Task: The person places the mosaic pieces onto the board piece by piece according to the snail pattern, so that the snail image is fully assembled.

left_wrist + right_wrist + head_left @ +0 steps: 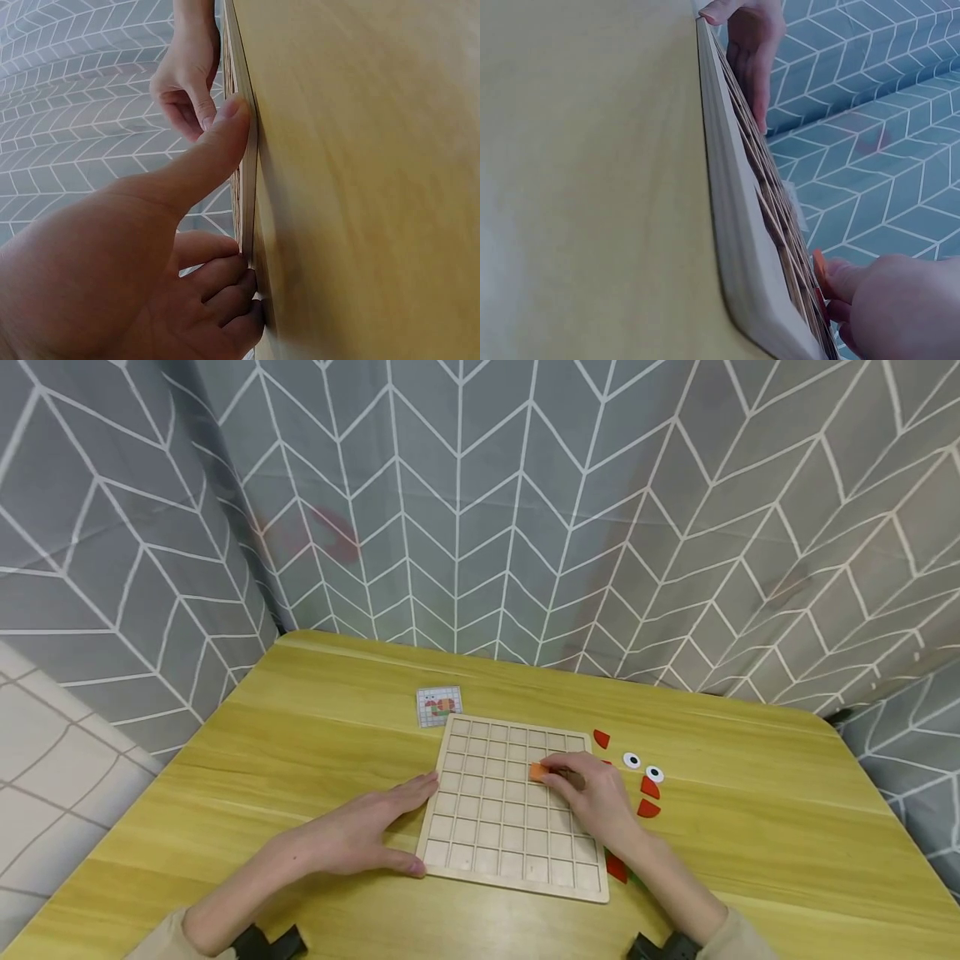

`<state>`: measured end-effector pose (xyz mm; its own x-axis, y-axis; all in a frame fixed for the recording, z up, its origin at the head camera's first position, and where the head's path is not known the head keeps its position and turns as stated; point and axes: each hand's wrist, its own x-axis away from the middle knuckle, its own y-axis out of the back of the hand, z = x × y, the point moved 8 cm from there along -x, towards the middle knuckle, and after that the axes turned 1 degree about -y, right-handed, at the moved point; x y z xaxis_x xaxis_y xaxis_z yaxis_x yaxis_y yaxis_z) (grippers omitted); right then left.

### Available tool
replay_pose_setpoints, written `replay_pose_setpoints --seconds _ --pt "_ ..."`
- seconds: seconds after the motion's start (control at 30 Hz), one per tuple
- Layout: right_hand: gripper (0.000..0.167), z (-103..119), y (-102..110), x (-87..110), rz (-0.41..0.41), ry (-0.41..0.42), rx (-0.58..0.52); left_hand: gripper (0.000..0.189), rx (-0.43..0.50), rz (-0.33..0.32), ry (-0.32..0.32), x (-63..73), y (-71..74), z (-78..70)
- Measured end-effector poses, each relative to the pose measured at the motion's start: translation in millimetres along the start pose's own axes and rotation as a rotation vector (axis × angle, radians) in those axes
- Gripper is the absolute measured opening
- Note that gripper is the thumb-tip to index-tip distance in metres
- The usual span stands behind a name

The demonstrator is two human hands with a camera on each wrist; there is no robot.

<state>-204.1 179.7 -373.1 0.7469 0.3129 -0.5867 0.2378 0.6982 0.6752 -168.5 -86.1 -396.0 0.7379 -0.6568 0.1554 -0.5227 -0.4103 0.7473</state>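
Note:
A light wooden grid board (480,811) with square cells lies on the table. My left hand (367,828) rests against its left side, fingers extended along the edge and thumb (221,131) at the near left corner. Over the upper right part of the grid, my right hand (596,797) pinches an orange square tile (537,772) between thumb and fingertips. In the right wrist view the orange tile (821,271) stands tilted close to the board's surface. The grid cells that show hold no pieces.
A pattern card (438,705) lies beyond the board's far left corner. Right of the board are red pieces (648,808) and two round eye pieces (632,761); my right forearm partly covers others. A patterned grey curtain (480,510) hangs behind the wooden table (787,827).

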Motion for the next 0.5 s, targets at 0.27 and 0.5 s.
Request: replay_pose_setpoints --seconds 0.27,0.5 --pt "0.027 0.8 -2.8 2.4 0.010 0.066 0.028 0.107 -0.010 -0.003 0.007 -0.5 0.5 0.4" --pt "0.027 2.0 -3.2 2.4 0.012 0.084 0.036 0.107 -0.007 -0.008 0.014 -1.1 0.2 1.1"
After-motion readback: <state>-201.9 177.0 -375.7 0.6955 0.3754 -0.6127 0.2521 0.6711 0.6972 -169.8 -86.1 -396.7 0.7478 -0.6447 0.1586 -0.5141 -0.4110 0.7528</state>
